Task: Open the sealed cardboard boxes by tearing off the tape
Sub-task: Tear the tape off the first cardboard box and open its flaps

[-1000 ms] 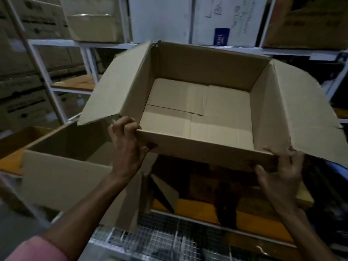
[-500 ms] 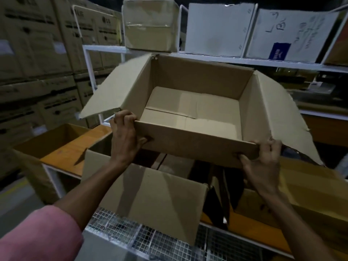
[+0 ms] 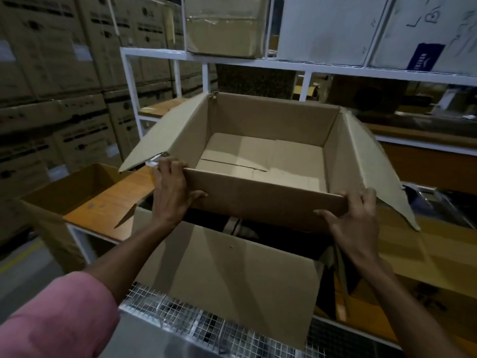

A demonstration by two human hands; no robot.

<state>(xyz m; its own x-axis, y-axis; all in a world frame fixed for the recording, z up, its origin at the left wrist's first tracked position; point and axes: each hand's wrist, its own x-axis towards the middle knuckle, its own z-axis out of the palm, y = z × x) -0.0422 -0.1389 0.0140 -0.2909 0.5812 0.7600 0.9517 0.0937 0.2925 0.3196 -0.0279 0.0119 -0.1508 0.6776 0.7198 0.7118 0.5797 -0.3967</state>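
Fingers (image 3: 167, 165) round open box (image 3: 263, 202) rim

Warehouse or stockroom. Printed cartons (image 3: 59, 81) stacked high in rows on the left. White metal shelving (image 3: 258, 64) carries more boxes (image 3: 224, 24). Wire-mesh cage (image 3: 206, 324) in the foreground; yellow floor line (image 3: 20, 257). Dim light.

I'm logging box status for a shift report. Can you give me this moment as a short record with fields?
setting: warehouse aisle with white shelving
held box: open cardboard box, flaps spread, nothing visible inside
left hand: grips the near-left corner
right hand: grips the near-right corner
tape: small remnant at the left flap corner
below: another open box on a wire-mesh surface
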